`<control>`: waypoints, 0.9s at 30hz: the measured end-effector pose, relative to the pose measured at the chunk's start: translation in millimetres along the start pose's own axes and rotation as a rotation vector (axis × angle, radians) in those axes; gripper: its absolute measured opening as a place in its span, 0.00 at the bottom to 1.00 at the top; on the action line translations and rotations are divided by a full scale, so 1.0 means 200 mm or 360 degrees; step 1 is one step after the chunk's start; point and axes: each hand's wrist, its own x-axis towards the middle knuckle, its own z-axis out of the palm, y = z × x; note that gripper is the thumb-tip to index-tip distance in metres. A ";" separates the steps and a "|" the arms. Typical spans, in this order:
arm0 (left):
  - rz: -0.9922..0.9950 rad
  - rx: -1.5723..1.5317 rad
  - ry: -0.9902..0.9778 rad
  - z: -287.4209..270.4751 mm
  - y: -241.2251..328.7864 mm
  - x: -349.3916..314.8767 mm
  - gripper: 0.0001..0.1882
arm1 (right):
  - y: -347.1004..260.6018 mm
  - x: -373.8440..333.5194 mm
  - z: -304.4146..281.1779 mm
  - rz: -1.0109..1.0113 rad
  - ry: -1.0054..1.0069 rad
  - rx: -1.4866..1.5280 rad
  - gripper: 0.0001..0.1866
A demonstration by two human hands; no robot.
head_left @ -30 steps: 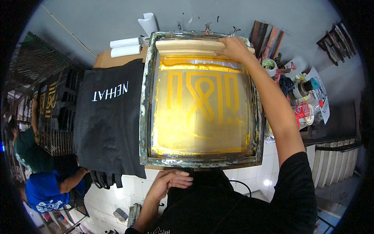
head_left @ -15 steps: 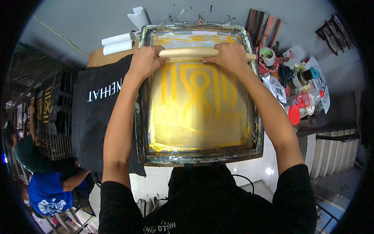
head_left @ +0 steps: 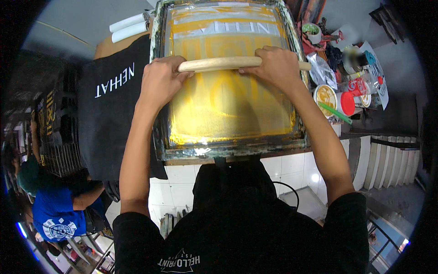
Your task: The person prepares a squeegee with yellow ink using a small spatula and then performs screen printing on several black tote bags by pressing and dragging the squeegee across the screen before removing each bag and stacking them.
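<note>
Brown wood desk [head_left: 187,161]: dark rect. frame [head_left: 237,151] w/ yellow-smeared mesh [head_left: 205,118] on it. Tan board [head_left: 101,49], L side: 2 wht. paper rolls [head_left: 131,32], blk. flat cloth [head_left: 114,118].

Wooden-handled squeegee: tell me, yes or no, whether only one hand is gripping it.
No, the left hand and the right hand both grip the wooden-handled squeegee over the printing screen.

Both hands [head_left: 164,75] now on wooden squeegee [head_left: 221,64], closer to screen's [head_left: 228,128] middle; green stick [head_left: 335,113] newly visible at right.
</note>
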 end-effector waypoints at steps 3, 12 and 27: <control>0.0019 0.0021 -0.0001 -0.01 0.06 -0.17 0.14 | -0.09 -0.17 -0.05 0.0022 -0.0018 0.0064 0.33; 0.0092 -0.0037 -0.0013 -0.06 0.29 -0.69 0.11 | -0.29 -0.71 -0.16 -0.0030 -0.0035 0.0194 0.20; 0.0150 0.0107 0.0648 0.18 -0.03 -1.18 0.73 | -0.32 -0.89 -0.27 -0.0109 0.0302 0.0379 0.17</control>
